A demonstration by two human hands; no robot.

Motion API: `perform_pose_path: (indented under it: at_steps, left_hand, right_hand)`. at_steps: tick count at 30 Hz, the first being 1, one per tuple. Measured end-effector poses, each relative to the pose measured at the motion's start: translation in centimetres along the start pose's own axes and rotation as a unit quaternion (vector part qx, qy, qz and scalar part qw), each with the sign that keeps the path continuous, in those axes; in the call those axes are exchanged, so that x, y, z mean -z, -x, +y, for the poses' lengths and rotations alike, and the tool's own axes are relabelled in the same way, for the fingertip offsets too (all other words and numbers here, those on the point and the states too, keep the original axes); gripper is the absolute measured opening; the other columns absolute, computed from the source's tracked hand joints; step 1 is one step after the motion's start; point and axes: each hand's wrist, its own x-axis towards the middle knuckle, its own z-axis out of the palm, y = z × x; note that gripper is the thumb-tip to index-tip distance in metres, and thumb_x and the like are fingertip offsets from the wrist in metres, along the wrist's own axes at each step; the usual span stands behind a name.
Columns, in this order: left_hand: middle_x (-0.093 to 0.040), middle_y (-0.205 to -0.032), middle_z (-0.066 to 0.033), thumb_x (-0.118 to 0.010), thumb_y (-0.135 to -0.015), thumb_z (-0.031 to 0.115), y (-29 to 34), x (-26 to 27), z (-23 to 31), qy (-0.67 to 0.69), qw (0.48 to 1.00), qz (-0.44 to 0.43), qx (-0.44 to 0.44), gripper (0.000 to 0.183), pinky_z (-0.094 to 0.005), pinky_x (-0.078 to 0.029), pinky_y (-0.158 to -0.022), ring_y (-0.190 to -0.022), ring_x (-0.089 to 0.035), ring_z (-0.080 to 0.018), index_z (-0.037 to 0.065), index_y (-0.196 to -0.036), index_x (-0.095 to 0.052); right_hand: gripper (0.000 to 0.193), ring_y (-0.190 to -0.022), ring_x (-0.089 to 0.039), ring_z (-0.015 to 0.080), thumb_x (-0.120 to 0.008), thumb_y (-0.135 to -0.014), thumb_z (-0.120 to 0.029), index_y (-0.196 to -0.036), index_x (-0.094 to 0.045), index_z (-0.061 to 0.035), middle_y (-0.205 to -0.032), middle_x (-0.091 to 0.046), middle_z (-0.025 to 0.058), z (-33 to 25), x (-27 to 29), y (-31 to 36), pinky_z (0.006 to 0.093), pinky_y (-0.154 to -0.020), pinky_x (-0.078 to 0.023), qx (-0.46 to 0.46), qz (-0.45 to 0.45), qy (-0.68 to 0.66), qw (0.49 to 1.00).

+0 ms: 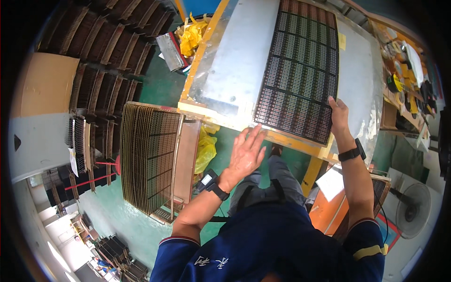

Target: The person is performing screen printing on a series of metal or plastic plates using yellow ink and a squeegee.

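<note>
A long dark circuit board panel (298, 70), printed with rows of small repeated patterns, lies on the pale worktable (235, 51). My left hand (247, 152) is open, its fingers stretched out and their tips at the panel's near left corner. At the panel's right edge, near its front, my right hand (339, 115) has its fingers closed on the edge; part of those fingers is hidden from view. Each wrist wears a dark band, and the left one also carries a small device with a light screen (206, 179).
Left of me stands a rack (150, 155) packed with upright panels, with more racks (89, 42) behind. Yellow plastic (191, 36) sits beyond the table's left edge. On the right are a cluttered shelf (392, 96), a fan (412, 209) and an orange board (329, 209).
</note>
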Motion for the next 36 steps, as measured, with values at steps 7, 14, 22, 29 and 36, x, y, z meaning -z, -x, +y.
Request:
perform_pose_path:
  at_steps: [7,14,22,29,36]
  left_hand:
    - [-0.044,-0.142,-0.0137,-0.068,-0.080,0.014,0.2,0.0,-0.2,-0.010,1.000,0.002,0.008,0.051,-0.0475,-0.042,-0.091,-0.118,-0.046,-0.0376,0.003,-0.128,-0.055]
    - [-0.045,-0.141,-0.0146,-0.067,-0.081,0.014,0.4,0.1,-0.1,-0.016,1.000,-0.002,0.007,0.050,-0.0474,-0.041,-0.091,-0.119,-0.046,-0.0378,0.003,-0.128,-0.054]
    - [-0.045,-0.141,-0.0156,-0.067,-0.081,0.014,0.1,-0.1,-0.5,-0.021,1.000,-0.004,0.003,0.048,-0.0464,-0.041,-0.092,-0.119,-0.045,-0.0375,0.003,-0.126,-0.055]
    - [-0.054,-0.130,-0.0181,-0.066,-0.081,0.016,-0.9,1.0,0.0,-0.085,0.996,-0.025,-0.025,0.051,-0.0506,-0.035,-0.100,-0.126,-0.044,-0.0398,-0.001,-0.127,-0.053]
    - [-0.059,-0.123,-0.0207,-0.065,-0.082,0.013,-2.0,1.3,0.3,-0.078,0.995,-0.033,-0.059,0.051,-0.0527,-0.035,-0.102,-0.119,-0.051,-0.0410,-0.004,-0.128,-0.051]
  right_hand:
    - [0.030,-0.076,-0.062,0.0146,-0.061,-0.095,-0.019,-0.108,-0.057,0.0078,-0.092,-0.066,0.0098,0.1,-0.9,0.8,0.0286,-0.070,-0.052,0.018,0.021,0.006,1.000]
    - [0.031,-0.074,-0.061,0.0142,-0.061,-0.095,-0.020,-0.107,-0.058,0.0081,-0.090,-0.066,0.0093,0.4,-0.8,0.8,0.0284,-0.068,-0.052,0.018,0.019,0.019,0.999]
    - [0.031,-0.074,-0.061,0.0133,-0.062,-0.094,-0.019,-0.108,-0.058,0.0082,-0.089,-0.066,0.0081,0.2,-1.0,0.2,0.0272,-0.068,-0.051,0.023,0.029,0.044,0.998]
    - [0.079,-0.068,-0.067,0.0254,-0.080,-0.075,-0.037,-0.134,-0.045,0.0011,-0.084,-0.068,0.0202,-3.6,-1.0,-0.4,0.0334,-0.068,-0.053,0.073,0.025,0.496,0.865]
    - [0.097,-0.097,-0.065,0.0381,-0.079,-0.073,-0.038,-0.146,-0.027,-0.0010,-0.101,-0.068,0.0228,-6.5,-1.6,-3.3,0.0424,-0.087,-0.051,0.074,-0.065,0.587,0.803]
